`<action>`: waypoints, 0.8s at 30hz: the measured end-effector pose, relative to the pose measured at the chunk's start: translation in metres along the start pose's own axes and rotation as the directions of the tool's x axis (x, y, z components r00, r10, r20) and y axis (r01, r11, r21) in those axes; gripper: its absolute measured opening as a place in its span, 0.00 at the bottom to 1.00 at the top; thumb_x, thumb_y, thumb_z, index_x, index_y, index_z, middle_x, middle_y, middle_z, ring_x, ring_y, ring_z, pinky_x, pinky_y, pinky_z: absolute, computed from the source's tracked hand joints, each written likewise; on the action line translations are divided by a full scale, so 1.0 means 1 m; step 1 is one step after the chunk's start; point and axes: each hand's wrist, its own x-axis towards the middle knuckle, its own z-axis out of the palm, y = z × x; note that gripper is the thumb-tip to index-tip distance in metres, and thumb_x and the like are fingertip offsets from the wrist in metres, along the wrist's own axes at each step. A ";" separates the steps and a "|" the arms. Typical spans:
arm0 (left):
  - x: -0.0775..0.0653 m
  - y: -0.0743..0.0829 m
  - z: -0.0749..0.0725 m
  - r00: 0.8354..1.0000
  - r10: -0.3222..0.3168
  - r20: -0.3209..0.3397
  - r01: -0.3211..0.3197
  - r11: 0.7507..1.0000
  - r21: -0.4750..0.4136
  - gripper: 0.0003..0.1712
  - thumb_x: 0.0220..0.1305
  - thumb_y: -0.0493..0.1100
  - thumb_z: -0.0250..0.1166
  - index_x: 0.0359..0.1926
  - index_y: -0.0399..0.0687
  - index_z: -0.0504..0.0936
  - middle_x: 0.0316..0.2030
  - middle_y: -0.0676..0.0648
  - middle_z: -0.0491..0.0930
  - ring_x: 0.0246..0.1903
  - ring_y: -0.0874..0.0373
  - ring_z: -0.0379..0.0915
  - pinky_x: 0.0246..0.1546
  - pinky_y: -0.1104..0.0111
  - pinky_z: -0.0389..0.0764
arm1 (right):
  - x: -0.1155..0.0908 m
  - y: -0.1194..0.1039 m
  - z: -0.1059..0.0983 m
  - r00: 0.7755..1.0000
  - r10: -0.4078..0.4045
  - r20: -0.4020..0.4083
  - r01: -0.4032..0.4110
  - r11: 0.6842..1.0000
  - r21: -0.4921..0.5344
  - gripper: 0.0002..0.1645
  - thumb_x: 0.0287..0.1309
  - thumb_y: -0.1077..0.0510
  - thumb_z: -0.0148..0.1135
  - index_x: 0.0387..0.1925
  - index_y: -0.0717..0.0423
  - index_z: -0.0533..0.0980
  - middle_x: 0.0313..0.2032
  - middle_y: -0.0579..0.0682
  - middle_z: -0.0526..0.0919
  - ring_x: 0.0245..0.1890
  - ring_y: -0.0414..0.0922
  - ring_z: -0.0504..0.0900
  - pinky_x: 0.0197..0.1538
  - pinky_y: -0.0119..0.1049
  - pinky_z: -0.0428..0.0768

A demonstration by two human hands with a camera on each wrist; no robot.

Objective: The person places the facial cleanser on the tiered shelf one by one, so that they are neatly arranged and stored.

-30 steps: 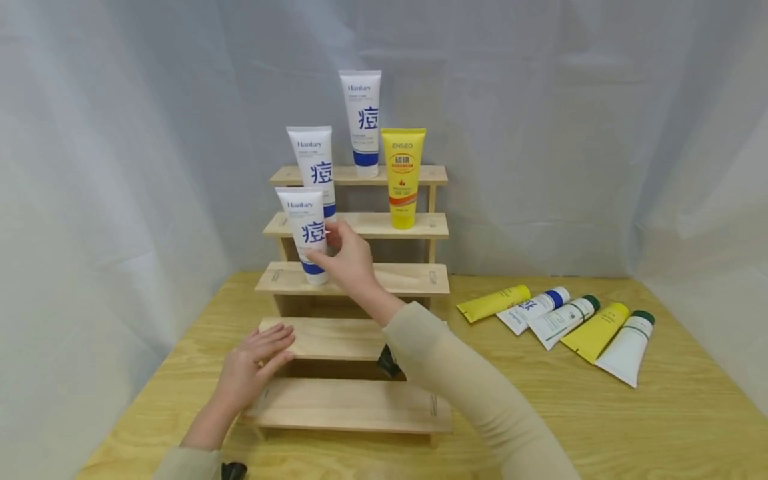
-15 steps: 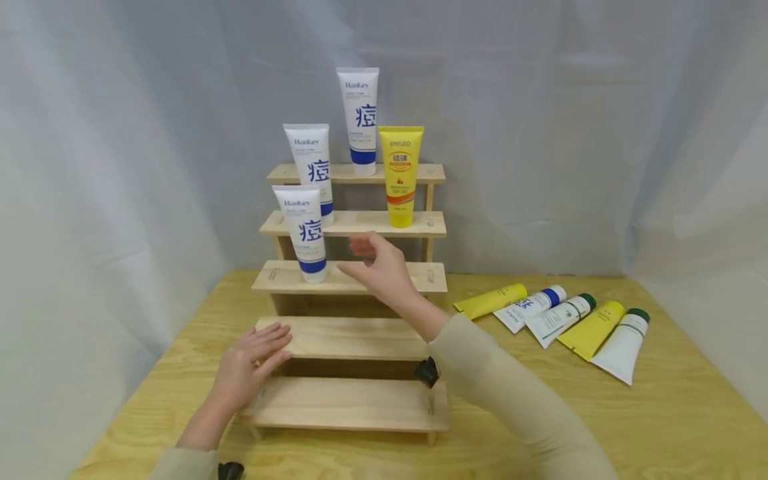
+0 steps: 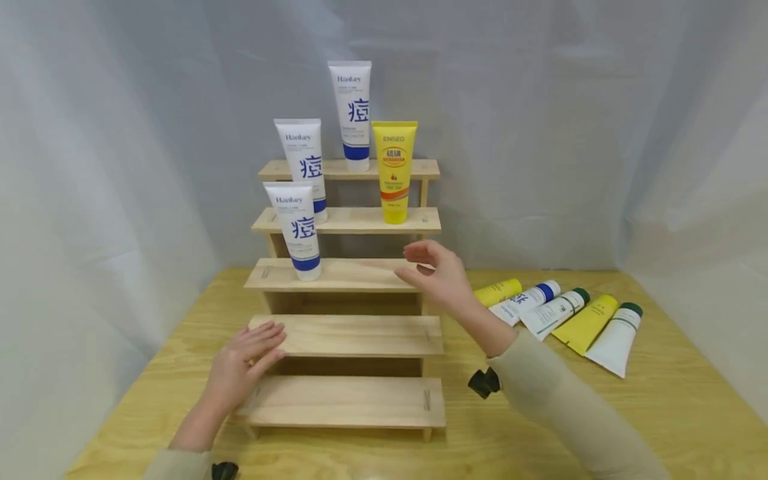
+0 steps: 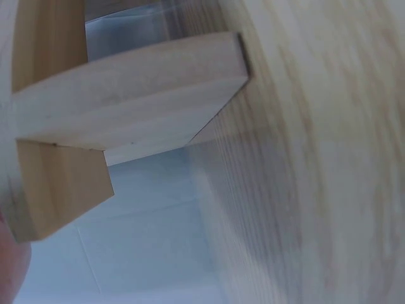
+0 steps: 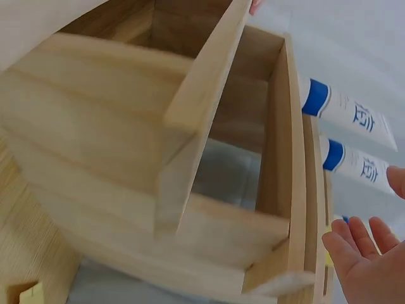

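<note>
My left hand (image 3: 240,363) rests with extended fingers on the left end of the second-lowest step of a wooden tiered stand (image 3: 348,403). Nothing is in my right hand (image 3: 441,277), whose fingers are loosely bent near the right end of the middle step. On that step's left side a white Hankey tube (image 3: 294,230) stands upright on its blue-banded end. Another white tube (image 3: 300,157) is one step higher, partly hidden behind it, sharing its step with a yellow ENSEO tube (image 3: 394,173). The top step bears a third white tube (image 3: 351,117).
Several tubes lie on the wooden table (image 3: 516,427) right of the stand: a yellow tube (image 3: 585,323), a blue-banded white tube (image 3: 528,300), a green-capped white tube (image 3: 617,340) and others. Behind hangs a pale grey curtain (image 3: 540,133). A black clip-like piece (image 3: 483,383) is by the right sleeve.
My right hand has let go of the white tube on the middle step and moved right, toward the lying tubes. That tube stays standing. My left hand keeps its place on the stand.
</note>
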 end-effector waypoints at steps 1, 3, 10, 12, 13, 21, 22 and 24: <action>0.000 0.000 0.000 1.000 0.001 -0.002 -0.001 1.000 0.000 0.16 0.45 0.41 0.67 0.38 0.39 0.81 0.44 0.44 0.78 0.47 0.51 0.73 0.62 0.71 0.52 | -0.003 0.001 -0.005 1.000 0.006 -0.007 -0.006 1.000 -0.002 0.23 0.49 0.58 0.65 0.46 0.64 0.70 0.45 0.57 0.76 0.46 0.48 0.74 0.51 0.40 0.73; 0.001 0.002 -0.001 1.000 0.002 -0.004 -0.002 1.000 0.000 0.17 0.46 0.42 0.67 0.38 0.39 0.81 0.44 0.44 0.78 0.46 0.50 0.73 0.62 0.71 0.52 | -0.007 0.004 -0.014 1.000 0.021 -0.020 -0.021 1.000 -0.004 0.23 0.49 0.59 0.64 0.46 0.66 0.70 0.45 0.60 0.76 0.47 0.50 0.74 0.52 0.42 0.72; 0.001 0.004 -0.001 1.000 -0.009 -0.001 0.009 1.000 0.004 0.17 0.46 0.42 0.67 0.38 0.39 0.81 0.43 0.44 0.78 0.47 0.52 0.72 0.61 0.72 0.52 | -0.022 0.025 -0.046 0.998 0.039 -0.041 -0.041 0.998 -0.056 0.22 0.51 0.58 0.63 0.45 0.66 0.70 0.44 0.60 0.75 0.48 0.53 0.73 0.53 0.43 0.71; 0.001 0.004 -0.001 1.000 -0.006 -0.002 0.007 1.000 0.005 0.17 0.46 0.43 0.67 0.38 0.39 0.81 0.43 0.44 0.78 0.47 0.51 0.72 0.61 0.72 0.52 | -0.025 0.033 -0.054 0.998 0.044 -0.046 -0.048 0.995 -0.086 0.22 0.51 0.58 0.63 0.45 0.66 0.70 0.44 0.60 0.75 0.48 0.53 0.73 0.53 0.44 0.72; 0.001 0.004 -0.001 1.000 -0.003 -0.004 0.003 1.000 0.005 0.17 0.46 0.43 0.67 0.38 0.39 0.81 0.43 0.44 0.78 0.47 0.51 0.73 0.61 0.72 0.52 | -0.027 0.037 -0.058 0.998 0.052 -0.048 -0.056 0.993 -0.101 0.22 0.51 0.57 0.63 0.45 0.65 0.70 0.45 0.60 0.75 0.48 0.53 0.73 0.52 0.44 0.72; 0.002 0.006 -0.003 1.000 -0.017 -0.002 0.017 1.000 0.006 0.17 0.44 0.41 0.68 0.38 0.39 0.82 0.43 0.44 0.78 0.47 0.52 0.72 0.61 0.72 0.52 | -0.036 0.071 -0.079 0.993 0.094 -0.070 -0.109 0.959 -0.261 0.24 0.52 0.55 0.62 0.47 0.66 0.69 0.46 0.63 0.74 0.47 0.55 0.72 0.50 0.46 0.73; 0.002 0.006 -0.003 1.000 -0.019 -0.001 0.019 1.000 0.005 0.17 0.44 0.40 0.68 0.38 0.39 0.82 0.43 0.44 0.78 0.47 0.52 0.72 0.61 0.72 0.52 | -0.037 0.075 -0.081 0.993 0.094 -0.072 -0.110 0.955 -0.274 0.24 0.52 0.56 0.62 0.47 0.67 0.69 0.46 0.63 0.74 0.47 0.55 0.72 0.50 0.47 0.73; 0.002 0.006 -0.003 1.000 -0.021 0.000 0.021 1.000 0.003 0.17 0.44 0.40 0.68 0.38 0.38 0.81 0.43 0.44 0.78 0.47 0.52 0.72 0.61 0.72 0.52 | -0.038 0.085 -0.083 0.993 0.090 -0.073 -0.108 0.948 -0.300 0.24 0.52 0.57 0.62 0.47 0.67 0.69 0.46 0.64 0.74 0.47 0.56 0.73 0.49 0.48 0.74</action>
